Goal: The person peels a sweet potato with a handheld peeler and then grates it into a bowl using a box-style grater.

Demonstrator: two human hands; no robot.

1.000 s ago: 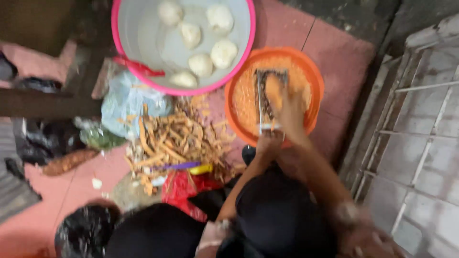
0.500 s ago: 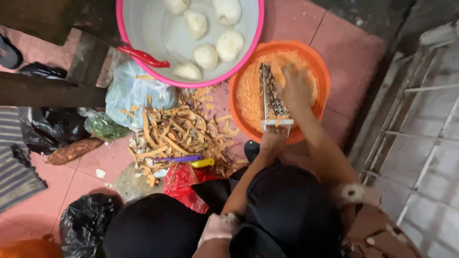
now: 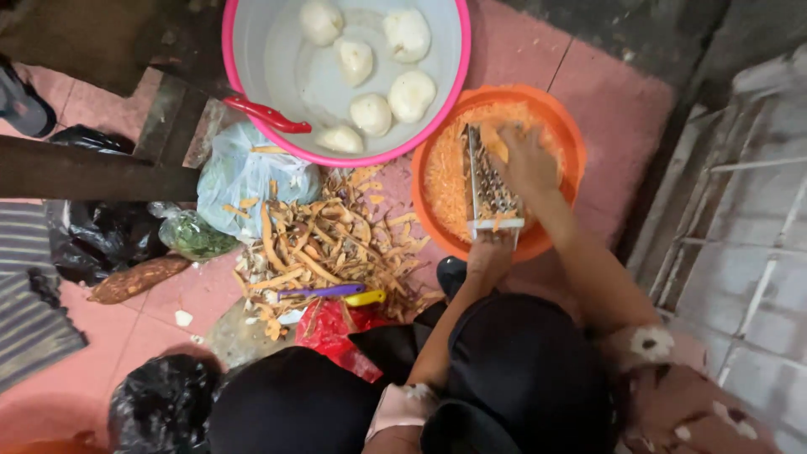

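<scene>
Down on the pink tiled floor (image 3: 605, 92) in front of me sits the orange basin (image 3: 565, 139), and my metal grater (image 3: 489, 187) stands tilted inside it, its foot resting on the near rim. My left hand (image 3: 490, 257) is closed around the grater's lower end, holding it steady just at the edge of the basin. My right hand (image 3: 528, 158) lies against the upper right side of the grater, fingers curled around an orange piece of root (image 3: 496, 145) that presses on the grating face; most of that piece is hidden under my palm, so I cannot tell its shape. Orange shreds (image 3: 444, 181) fill the basin to the left of the grater and beneath it. Just beyond, touching the orange rim, is a big pink-rimmed tub (image 3: 252, 59) with several peeled white roots (image 3: 371, 113) in it and a red handle (image 3: 266, 114) resting across its edge. Left of my knees lies a heap of orange-brown peelings (image 3: 319, 244), with a purple and yellow peeler (image 3: 332, 293) at its near side. An unpeeled brown root (image 3: 136, 278) lies well apart, farther left, near black bags (image 3: 101, 240).
</scene>
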